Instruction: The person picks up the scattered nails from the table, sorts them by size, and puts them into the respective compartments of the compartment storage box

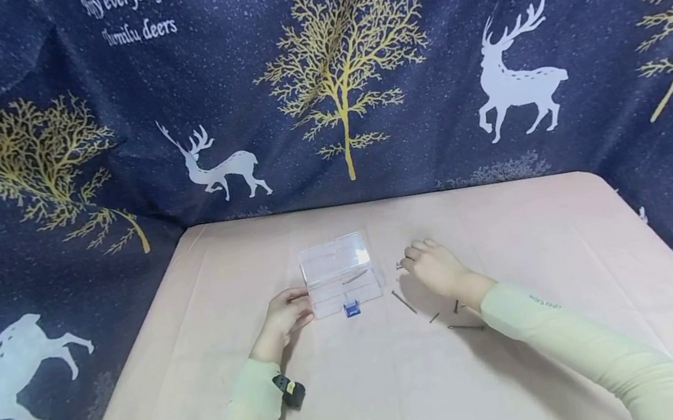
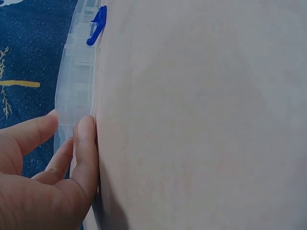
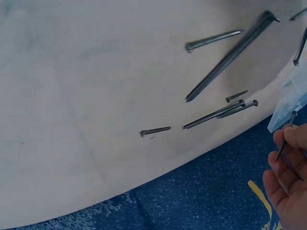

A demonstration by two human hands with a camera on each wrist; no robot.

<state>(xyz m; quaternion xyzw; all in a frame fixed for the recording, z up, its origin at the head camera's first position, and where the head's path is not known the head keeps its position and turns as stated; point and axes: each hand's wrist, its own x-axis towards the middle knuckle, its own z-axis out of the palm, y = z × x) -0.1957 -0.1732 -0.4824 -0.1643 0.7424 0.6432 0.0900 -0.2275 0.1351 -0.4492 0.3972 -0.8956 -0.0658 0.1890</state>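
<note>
A clear plastic box [image 1: 345, 295] stands on the table with its lid [image 1: 334, 257] raised and a blue latch [image 1: 352, 308] at its front. One nail [image 1: 355, 277] is visible inside. My left hand [image 1: 284, 317] holds the box's left end between thumb and fingers, as the left wrist view also shows. To the right of the box, my right hand [image 1: 435, 269] pinches a nail [image 3: 283, 148] between thumb and fingertips. A second dark shaft shows among those fingers, partly hidden. Several loose nails lie near that hand, among them a large one [image 3: 230, 57] and a short one [image 3: 156, 131].
A pale pink cloth covers the table [image 1: 354, 405]. Behind it and along both sides hangs a dark blue curtain [image 1: 429, 129] printed with deer and trees. A black band with a small device [image 1: 290, 391] is worn over the left sleeve.
</note>
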